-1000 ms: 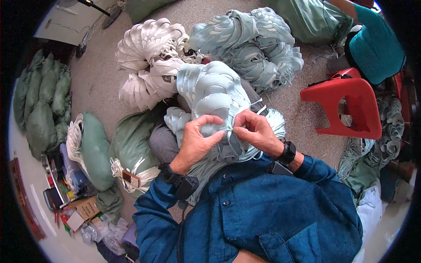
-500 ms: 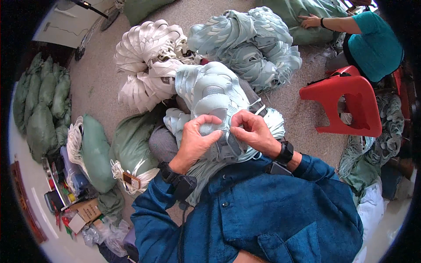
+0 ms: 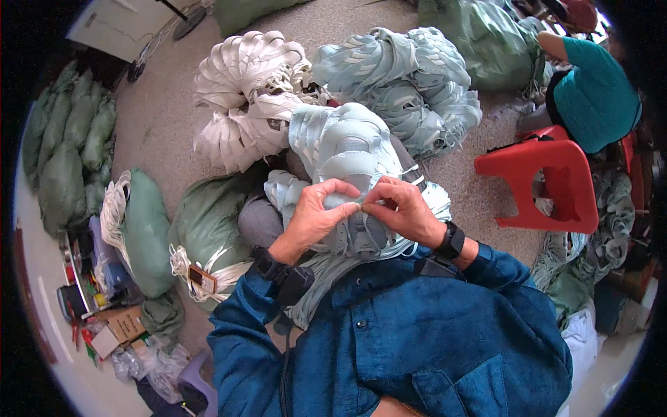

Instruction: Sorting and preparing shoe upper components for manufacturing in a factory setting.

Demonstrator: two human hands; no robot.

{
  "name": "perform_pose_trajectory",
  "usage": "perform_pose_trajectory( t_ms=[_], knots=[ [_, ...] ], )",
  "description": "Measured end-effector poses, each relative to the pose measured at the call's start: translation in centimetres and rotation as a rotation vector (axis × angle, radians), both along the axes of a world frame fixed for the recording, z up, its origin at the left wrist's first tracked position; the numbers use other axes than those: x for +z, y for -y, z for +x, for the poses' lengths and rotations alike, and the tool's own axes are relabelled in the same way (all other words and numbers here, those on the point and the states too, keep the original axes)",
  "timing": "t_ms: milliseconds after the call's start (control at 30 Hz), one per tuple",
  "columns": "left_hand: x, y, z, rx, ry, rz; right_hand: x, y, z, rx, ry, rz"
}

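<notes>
On my lap lies a stack of pale blue shoe uppers (image 3: 356,163), with the grey tongue of the nearest one (image 3: 368,236) under my hands. My left hand (image 3: 313,217) is closed, thumb and index finger curved together at the lace opening. My right hand (image 3: 408,212) pinches at the same spot, its fingertips meeting those of the left. A thin pale shoelace seems to be between the fingertips, mostly covered by them. Long pale laces (image 3: 316,285) hang in a bunch below the uppers, toward my body.
Bundles of white uppers (image 3: 246,97) and pale blue uppers (image 3: 410,90) lie ahead. Right stands a red plastic stool (image 3: 549,208), near a person in a teal shirt (image 3: 601,90). Green sacks (image 3: 147,233) sit left; a small phone-like device (image 3: 203,279) rests on one.
Both hands stay at the lace opening, fingertips drawn closer together. The view has shifted slightly. The other person's hand no longer shows on the green sack.
</notes>
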State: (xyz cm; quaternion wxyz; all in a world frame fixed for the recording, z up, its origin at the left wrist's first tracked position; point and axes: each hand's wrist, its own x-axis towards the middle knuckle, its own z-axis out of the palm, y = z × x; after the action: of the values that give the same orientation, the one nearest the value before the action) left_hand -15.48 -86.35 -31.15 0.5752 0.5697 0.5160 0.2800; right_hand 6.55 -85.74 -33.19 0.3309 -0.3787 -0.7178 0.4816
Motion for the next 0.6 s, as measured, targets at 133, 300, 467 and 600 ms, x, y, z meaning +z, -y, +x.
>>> perform_pose_trajectory(
  t_ms=[133, 300, 467, 600],
  knots=[
    [0.1, -0.1, -0.6, -0.043, 0.105, -0.054, 0.5, -0.3, 0.9, 0.049, 0.063, -0.117],
    [0.3, -0.2, -0.5, -0.044, 0.058, -0.054, 1.0, -0.5, 0.0, 0.063, 0.121, -0.028],
    [-0.7, -0.3, -0.5, -0.055, 0.093, -0.060, 1.9, -1.0, -0.6, 0.119, 0.186, 0.220],
    [-2.1, -0.2, -0.7, -0.009, 0.202, -0.036, 2.2, -0.7, -2.0, 0.188, 0.320, 0.575]
  ],
)
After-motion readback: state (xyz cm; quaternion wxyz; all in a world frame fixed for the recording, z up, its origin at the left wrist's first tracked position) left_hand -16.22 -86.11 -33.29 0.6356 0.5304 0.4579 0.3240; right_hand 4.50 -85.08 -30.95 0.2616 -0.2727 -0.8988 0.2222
